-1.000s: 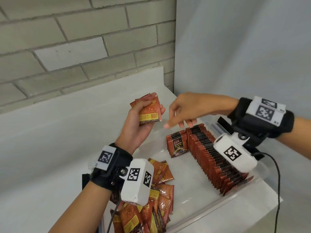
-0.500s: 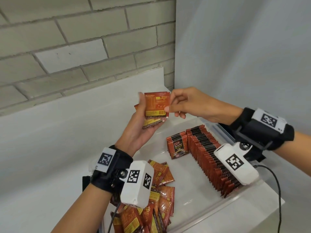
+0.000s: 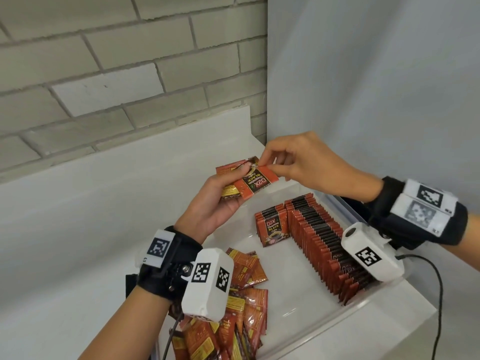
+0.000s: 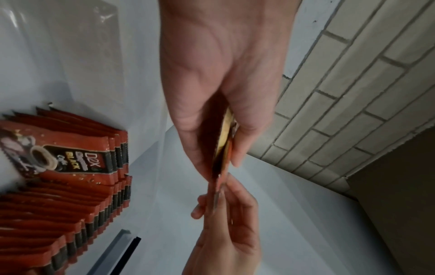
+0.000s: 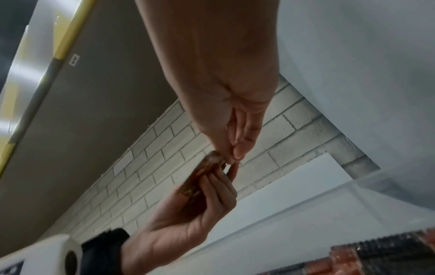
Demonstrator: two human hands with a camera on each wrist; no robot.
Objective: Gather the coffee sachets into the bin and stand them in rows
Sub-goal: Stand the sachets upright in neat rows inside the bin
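Observation:
My left hand (image 3: pixel 220 201) holds a small stack of red coffee sachets (image 3: pixel 231 189) above the clear bin (image 3: pixel 306 331). My right hand (image 3: pixel 293 165) pinches the top edge of the front sachet (image 3: pixel 255 184), which shows its D2X Black label and lies tilted. In the left wrist view the stack (image 4: pixel 222 148) is seen edge-on between thumb and fingers, with the right fingers (image 4: pixel 212 206) on its end. Inside the bin a long row of sachets (image 3: pixel 322 242) stands on edge at the right. A short second row (image 3: pixel 271 226) stands beside it. Loose sachets (image 3: pixel 244 307) lie heaped at the bin's near left.
A white counter (image 3: pixel 78 229) runs along a grey brick wall (image 3: pixel 104 74). A white panel (image 3: pixel 376 87) closes the right side. The bin sits at the counter's right end, near its edge (image 3: pixel 415 328). A black cable (image 3: pixel 439 294) hangs from my right wrist.
My right hand reached over to the stack, took the front sachet by its edge and turned it label-side up. My left hand lowered and tilted the stack.

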